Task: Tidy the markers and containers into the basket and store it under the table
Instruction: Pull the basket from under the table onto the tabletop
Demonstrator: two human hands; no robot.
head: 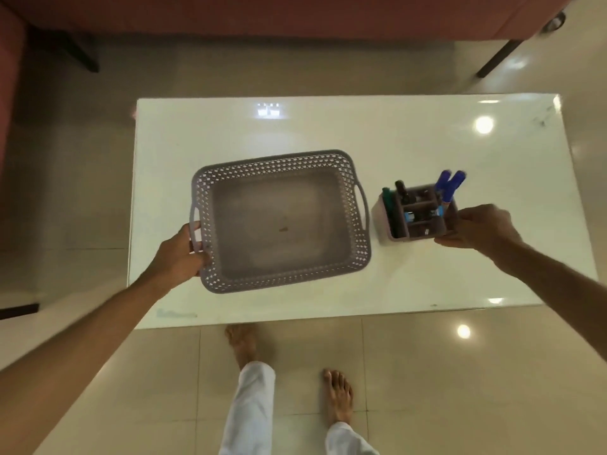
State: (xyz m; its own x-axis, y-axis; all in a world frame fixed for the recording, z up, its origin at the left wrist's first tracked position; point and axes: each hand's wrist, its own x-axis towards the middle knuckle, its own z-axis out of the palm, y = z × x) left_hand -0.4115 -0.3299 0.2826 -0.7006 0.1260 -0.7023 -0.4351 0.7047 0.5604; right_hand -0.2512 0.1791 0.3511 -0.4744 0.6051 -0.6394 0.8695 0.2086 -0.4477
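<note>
Your left hand (179, 251) grips the basket (356, 205) by its handle while your right hand (481, 226) holds the marker caddy (395, 221) on the desk (328, 133).

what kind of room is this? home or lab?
Most likely a home living room: a low glossy white rectangular table on polished beige floor tiles, a reddish upholstered sofa on dark legs behind it, and the person barefoot.
</note>
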